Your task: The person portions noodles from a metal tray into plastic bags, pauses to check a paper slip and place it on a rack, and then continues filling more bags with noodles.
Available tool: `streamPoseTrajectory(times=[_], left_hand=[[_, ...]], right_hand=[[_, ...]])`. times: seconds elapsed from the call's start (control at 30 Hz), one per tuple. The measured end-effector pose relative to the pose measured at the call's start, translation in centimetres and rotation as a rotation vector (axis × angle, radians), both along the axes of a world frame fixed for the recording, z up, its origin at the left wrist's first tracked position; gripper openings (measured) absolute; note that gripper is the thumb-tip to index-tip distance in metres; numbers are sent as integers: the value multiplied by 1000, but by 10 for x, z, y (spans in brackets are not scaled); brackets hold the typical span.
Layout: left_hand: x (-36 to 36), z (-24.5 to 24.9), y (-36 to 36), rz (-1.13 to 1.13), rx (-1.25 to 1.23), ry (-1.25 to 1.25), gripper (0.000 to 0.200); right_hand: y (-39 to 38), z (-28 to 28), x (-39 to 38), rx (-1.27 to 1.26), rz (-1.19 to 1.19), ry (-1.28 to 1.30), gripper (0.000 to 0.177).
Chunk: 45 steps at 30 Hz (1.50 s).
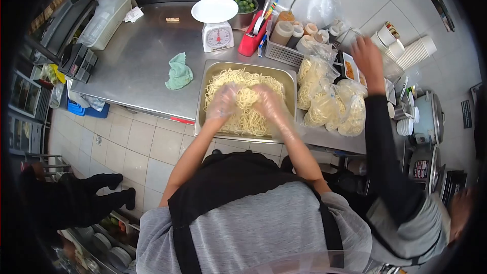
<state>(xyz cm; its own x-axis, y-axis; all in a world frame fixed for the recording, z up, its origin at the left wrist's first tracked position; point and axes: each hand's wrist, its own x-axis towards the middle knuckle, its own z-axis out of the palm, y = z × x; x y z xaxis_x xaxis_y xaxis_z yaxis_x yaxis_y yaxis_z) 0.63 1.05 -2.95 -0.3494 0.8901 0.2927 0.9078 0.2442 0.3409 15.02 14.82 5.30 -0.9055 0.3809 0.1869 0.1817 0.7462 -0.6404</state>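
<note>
A deep metal tray (291, 78) on the counter's front edge holds a wide heap of pale noodles (251, 122). Both my hands wear clear plastic gloves and are in the noodles. My left hand (224, 102) is closed round some of them at the left of the heap's middle. Opposite it, my right hand (269, 102) grips noodles too, its outline smeared by motion. A raised clump of noodles (247, 98) shows between the two hands. My fingertips are partly hidden by gloves and noodles.
Bagged noodles (322, 109) sit right of the tray. Behind it stand a kitchen scale (218, 38), a red tape dispenser (252, 40) and a basket (284, 55) of bottles. A green cloth (178, 72) lies left. At right, a co-worker's arm (378, 106) reaches over the counter.
</note>
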Motion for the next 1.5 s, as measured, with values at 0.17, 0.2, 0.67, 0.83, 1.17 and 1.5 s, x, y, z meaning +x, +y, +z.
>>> streamPoseTrajectory(times=[0.17,0.2,0.67,0.83,1.17,1.5], left_hand=[[-13,93,-15,83,224,-651,45],[-9,110,-17,110,239,-652,42],[-26,108,-22,-38,76,-520,59],[-51,83,-1,15,-292,-637,77],[-32,29,7,41,-148,-1128,93],[-3,80,-12,-179,250,-1025,100]], right_hand=[[15,66,7,-300,28,184,42],[23,62,3,-250,60,197,43],[37,36,19,269,269,-92,69],[51,76,4,-189,39,-637,90],[51,-29,-10,-496,26,-299,103],[-7,28,11,-1020,192,314,91]])
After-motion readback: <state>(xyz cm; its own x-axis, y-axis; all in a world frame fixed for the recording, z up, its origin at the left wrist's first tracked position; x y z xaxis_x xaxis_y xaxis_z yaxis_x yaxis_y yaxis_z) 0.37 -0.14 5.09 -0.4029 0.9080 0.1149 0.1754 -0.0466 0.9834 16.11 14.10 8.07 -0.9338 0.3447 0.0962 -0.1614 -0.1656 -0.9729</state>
